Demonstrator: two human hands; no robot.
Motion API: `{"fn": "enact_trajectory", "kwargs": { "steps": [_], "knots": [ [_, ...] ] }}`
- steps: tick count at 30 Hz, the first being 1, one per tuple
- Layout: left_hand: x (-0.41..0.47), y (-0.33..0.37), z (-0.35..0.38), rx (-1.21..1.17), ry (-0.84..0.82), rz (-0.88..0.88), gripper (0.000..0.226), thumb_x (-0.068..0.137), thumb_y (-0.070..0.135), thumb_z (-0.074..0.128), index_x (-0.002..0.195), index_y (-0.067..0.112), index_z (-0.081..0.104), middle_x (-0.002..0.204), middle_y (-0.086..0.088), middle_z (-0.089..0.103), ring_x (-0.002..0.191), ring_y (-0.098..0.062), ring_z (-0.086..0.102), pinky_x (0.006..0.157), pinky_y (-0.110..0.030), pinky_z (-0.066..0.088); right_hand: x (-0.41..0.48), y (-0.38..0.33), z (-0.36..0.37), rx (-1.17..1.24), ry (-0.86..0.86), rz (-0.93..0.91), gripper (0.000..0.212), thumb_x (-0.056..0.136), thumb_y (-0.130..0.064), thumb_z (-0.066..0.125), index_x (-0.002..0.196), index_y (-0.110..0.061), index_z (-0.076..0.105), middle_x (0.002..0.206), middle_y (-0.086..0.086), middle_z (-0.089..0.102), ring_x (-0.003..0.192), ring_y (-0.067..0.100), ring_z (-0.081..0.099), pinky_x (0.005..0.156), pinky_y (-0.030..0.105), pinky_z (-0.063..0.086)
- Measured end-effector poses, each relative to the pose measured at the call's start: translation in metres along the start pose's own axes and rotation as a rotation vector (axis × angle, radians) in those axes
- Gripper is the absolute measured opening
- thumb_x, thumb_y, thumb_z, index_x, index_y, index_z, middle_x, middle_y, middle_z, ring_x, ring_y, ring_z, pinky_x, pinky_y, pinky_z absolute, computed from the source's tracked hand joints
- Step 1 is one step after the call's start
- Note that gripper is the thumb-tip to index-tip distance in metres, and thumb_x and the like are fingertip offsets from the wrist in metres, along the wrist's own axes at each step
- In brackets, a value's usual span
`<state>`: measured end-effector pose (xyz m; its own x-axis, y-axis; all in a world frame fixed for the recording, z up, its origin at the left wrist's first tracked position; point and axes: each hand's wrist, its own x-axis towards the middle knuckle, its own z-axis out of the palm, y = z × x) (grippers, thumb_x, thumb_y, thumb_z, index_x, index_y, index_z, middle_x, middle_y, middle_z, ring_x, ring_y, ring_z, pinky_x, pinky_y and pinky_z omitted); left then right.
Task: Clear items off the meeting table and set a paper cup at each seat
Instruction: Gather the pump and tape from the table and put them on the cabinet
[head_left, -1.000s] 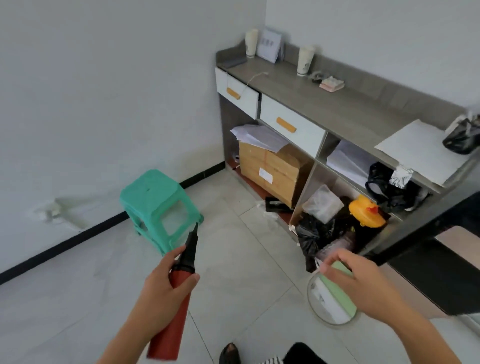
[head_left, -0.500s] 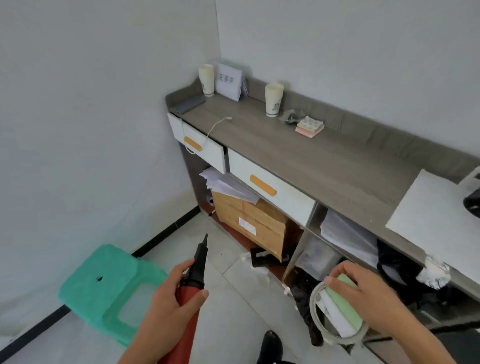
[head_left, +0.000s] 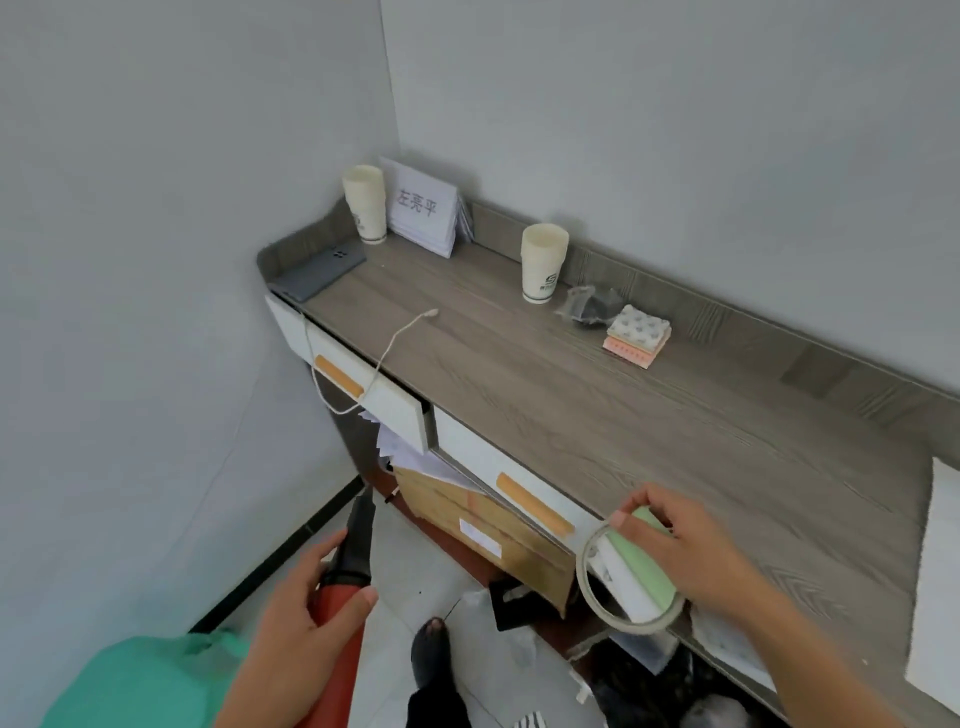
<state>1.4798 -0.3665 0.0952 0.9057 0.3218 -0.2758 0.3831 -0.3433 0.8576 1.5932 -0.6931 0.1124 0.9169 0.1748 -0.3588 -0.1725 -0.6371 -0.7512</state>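
Note:
My left hand (head_left: 298, 618) grips a red hand pump (head_left: 347, 582) with a black nozzle pointing up, held over the floor in front of the sideboard. My right hand (head_left: 685, 551) holds a clear tape roll (head_left: 589, 587) together with a green and white pad (head_left: 641, 564), at the front edge of the grey wooden sideboard (head_left: 597, 410). Two stacks of paper cups stand on the sideboard: one stack (head_left: 366, 210) in the far left corner, another (head_left: 543, 262) near the back wall.
On the sideboard lie a dark phone (head_left: 319, 273), a white name card (head_left: 423, 208), a white cable (head_left: 395, 343), a crumpled wrapper and a stack of sponges (head_left: 638, 335). White paper (head_left: 935, 587) lies at right. A green stool (head_left: 140, 680) stands lower left. Boxes fill the shelves below.
The view has moved closer to the sideboard and higher over its top. My right hand with the tape roll and pad rose to the sideboard's front edge. The stool slid to the bottom left.

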Motion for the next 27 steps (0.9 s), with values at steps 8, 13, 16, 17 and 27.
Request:
{"fn": "enact_trajectory", "kwargs": {
  "steps": [8, 13, 16, 17, 27],
  "knots": [
    [0.162, 0.078, -0.001, 0.078, -0.253, 0.205, 0.053, 0.083, 0.018, 0.073, 0.120, 0.048, 0.050, 0.107, 0.010, 0.067, 0.086, 0.001, 0.065, 0.074, -0.021, 0.048, 0.064, -0.027, -0.030, 0.290, 0.384, 0.156, 0.012, 0.094, -0.025, 0.059, 0.092, -0.015, 0.064, 0.080, 0.007, 0.065, 0.068, 0.019, 0.056, 0.057, 0.028, 0.041],
    [0.209, 0.107, 0.033, 0.085, -0.460, 0.269, 0.058, 0.082, 0.024, 0.074, 0.131, 0.042, 0.049, 0.118, 0.013, 0.063, 0.103, 0.000, 0.063, 0.089, -0.024, 0.049, 0.114, -0.017, -0.053, 0.496, 0.515, 0.243, 0.004, 0.091, -0.019, 0.063, 0.091, -0.016, 0.066, 0.087, 0.012, 0.067, 0.073, 0.021, 0.059, 0.064, 0.034, 0.047],
    [0.220, 0.116, 0.049, 0.077, -0.478, 0.282, 0.053, 0.083, 0.021, 0.074, 0.123, 0.047, 0.050, 0.113, 0.011, 0.065, 0.100, -0.001, 0.063, 0.079, -0.017, 0.049, 0.166, -0.015, -0.082, 0.477, 0.624, 0.224, 0.005, 0.092, -0.016, 0.062, 0.094, -0.016, 0.066, 0.088, 0.004, 0.065, 0.083, 0.024, 0.062, 0.074, 0.045, 0.054],
    [0.223, 0.118, 0.053, 0.082, -0.474, 0.274, 0.053, 0.083, 0.020, 0.074, 0.121, 0.048, 0.049, 0.112, 0.010, 0.065, 0.098, -0.002, 0.063, 0.075, -0.017, 0.049, 0.186, -0.016, -0.092, 0.458, 0.653, 0.209, 0.010, 0.091, -0.017, 0.062, 0.100, -0.013, 0.066, 0.088, 0.000, 0.064, 0.086, 0.025, 0.062, 0.078, 0.045, 0.055],
    [0.231, 0.125, 0.063, 0.109, -0.318, 0.146, 0.056, 0.075, 0.023, 0.077, 0.116, 0.054, 0.053, 0.114, 0.007, 0.068, 0.099, -0.001, 0.065, 0.085, -0.025, 0.048, 0.295, 0.001, -0.100, -0.095, 0.794, 0.228, 0.027, 0.094, -0.035, 0.051, 0.110, -0.019, 0.065, 0.110, 0.008, 0.068, 0.106, 0.031, 0.060, 0.082, 0.038, 0.047]
  ]
}}
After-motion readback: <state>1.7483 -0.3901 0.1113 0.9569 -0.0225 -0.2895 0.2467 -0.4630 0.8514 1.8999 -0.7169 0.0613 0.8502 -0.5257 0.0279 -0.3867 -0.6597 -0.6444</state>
